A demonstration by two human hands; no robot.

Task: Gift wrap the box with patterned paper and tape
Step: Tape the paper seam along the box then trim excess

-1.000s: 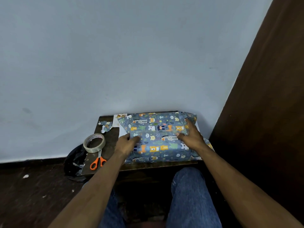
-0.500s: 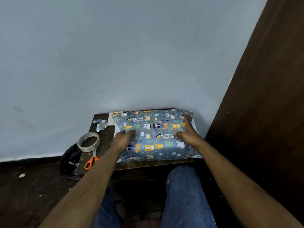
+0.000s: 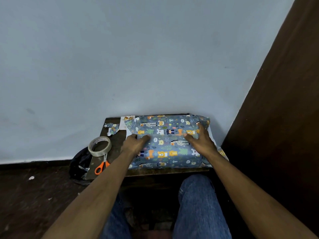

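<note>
A box covered in blue paper with cartoon animals (image 3: 170, 145) lies on a small dark wooden table (image 3: 114, 152) against the wall. My left hand (image 3: 134, 144) presses on the left part of its top, fingers laid over the paper. My right hand (image 3: 200, 140) presses the right part, fingers spread toward the far right corner, where the paper is crumpled. A roll of clear tape (image 3: 99, 145) stands on the table to the left of the box.
Orange-handled scissors (image 3: 102, 165) lie in front of the tape roll. A torn scrap of patterned paper (image 3: 112, 129) and a white card (image 3: 126, 124) sit at the table's far left. A dark bag (image 3: 78, 163) hangs beside the table. A brown panel (image 3: 276, 118) stands at the right.
Both hands stay pressed on top of the wrapped box, with only slight shifts of the fingers. The view has moved a little.
</note>
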